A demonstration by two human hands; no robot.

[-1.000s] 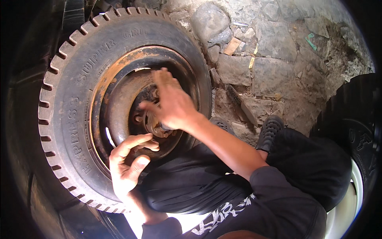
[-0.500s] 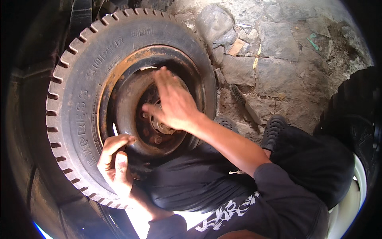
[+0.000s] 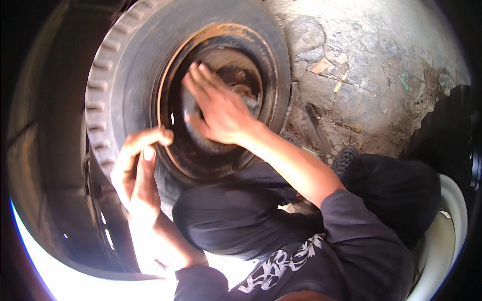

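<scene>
A large black tyre [image 3: 136, 70] with a chunky tread stands in front of me, fitted on a rusty steel wheel rim [image 3: 236, 31]. Over the rim's dished centre is my right hand [image 3: 216, 108], its fingers stretched out and thumb spread, with nothing in it. That hand partly covers the hub [image 3: 244, 90] and its nuts. Lower left, by the tyre's sidewall and near the rim edge, my left hand [image 3: 139, 168] has bent fingers with the thumb apart from them. I see nothing held in it. Whether either hand touches the wheel I cannot tell.
Dark vehicle bodywork [image 3: 55, 165] rises on the left. To the right lies rough stone ground with a flat stone [image 3: 304, 34], a brown scrap [image 3: 321, 66] and a dark bar [image 3: 319, 129]. A white plastic seat [image 3: 449, 226] and a dark treaded shape [image 3: 442, 130] are at far right.
The view has shifted, so the wheel sits higher and further right. My right hand has moved from over the hub to the left part of the dish. My left hand stays bent near the tyre.
</scene>
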